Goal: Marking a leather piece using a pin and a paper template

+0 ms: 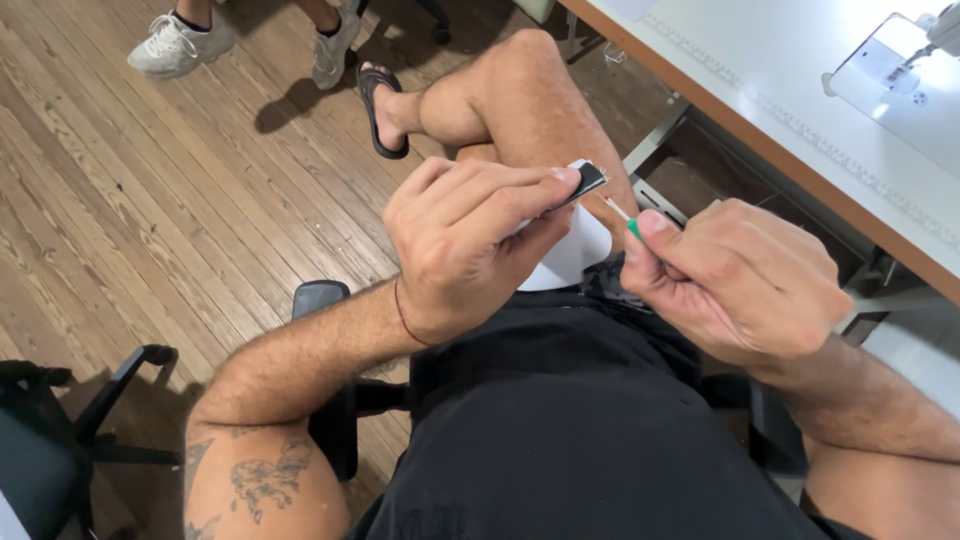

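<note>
Above the lap: both hands raised over the person's crossed legs, close together, not touching.
Left hand (455,240): grip closed; thumb and fingers pinch a small flat piece (588,180), dark on its top face with a pale edge, at its near end. Piece tilted, far end pointing up and right.
White sheet (572,255): a white piece of cloth or paper hangs below the left hand's fingers, over the knee; whether it is joined to the dark piece cannot be told.
Right hand (735,280): grip closed into a loose fist around a thin tool (622,216); only a green handle end and a slim pale shaft show beyond the thumb.
Tool tip: points up and left, just beside the far end of the dark piece; contact cannot be confirmed.
Wrist: thin red band (405,318) on the left wrist; tattoos on the left forearm.
Clothing: black shorts (560,420); dark sandal (380,110) on the raised foot.
Bench (760,90): white top with a wood edge, upper right, well apart from the hands; part of a white sewing machine (900,70) stands on it.
Floor (130,200): wood planks; another person's white sneakers (185,45) at top left.
Chair: black chair arm (320,300) under the left forearm.
</note>
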